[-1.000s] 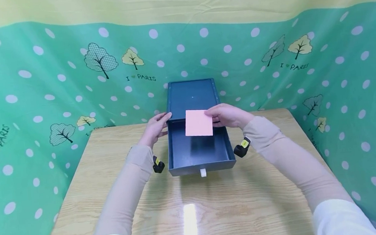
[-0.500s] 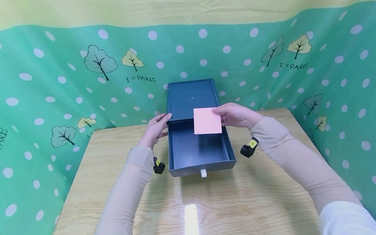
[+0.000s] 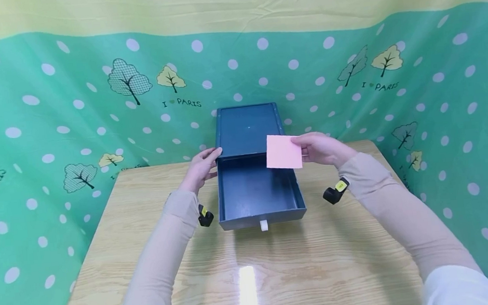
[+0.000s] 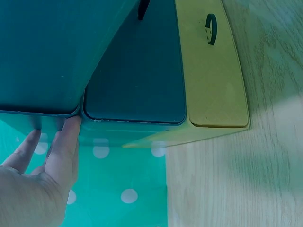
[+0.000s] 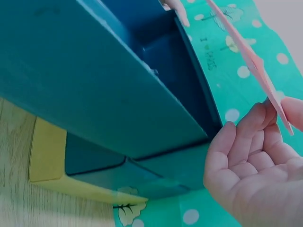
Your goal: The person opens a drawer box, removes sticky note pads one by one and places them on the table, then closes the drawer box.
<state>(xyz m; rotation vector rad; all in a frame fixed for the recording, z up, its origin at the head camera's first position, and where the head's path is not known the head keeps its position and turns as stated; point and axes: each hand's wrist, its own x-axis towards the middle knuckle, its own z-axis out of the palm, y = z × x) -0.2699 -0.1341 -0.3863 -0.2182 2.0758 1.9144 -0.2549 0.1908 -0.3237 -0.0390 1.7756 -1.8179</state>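
A pink sticky note pad [image 3: 282, 153] is pinched between the thumb and fingers of my right hand [image 3: 319, 148], over the right rear of an extended drawer. The right wrist view catches the pad [image 5: 258, 66] edge-on, as a thin slab. That dark blue drawer [image 3: 262, 217] stands out from the top of a drawer cabinet [image 3: 248, 128], and its visible inside is bare. A white pull tab [image 3: 264, 225] hangs at its front. At the cabinet's front left corner, my left hand [image 3: 200, 169] touches the side with extended fingers.
Beneath the pulled-out drawer are a closed dark blue drawer [image 4: 142, 71] and a yellow drawer [image 4: 213, 80] with a dark loop handle. They stand on a wooden table [image 3: 281, 275]. A green dotted curtain [image 3: 110, 115] surrounds the back and sides.
My right hand has carried the pink sticky note pad to the right, from over the drawer's middle to its right rear side. My left hand and the drawer have stayed in place.
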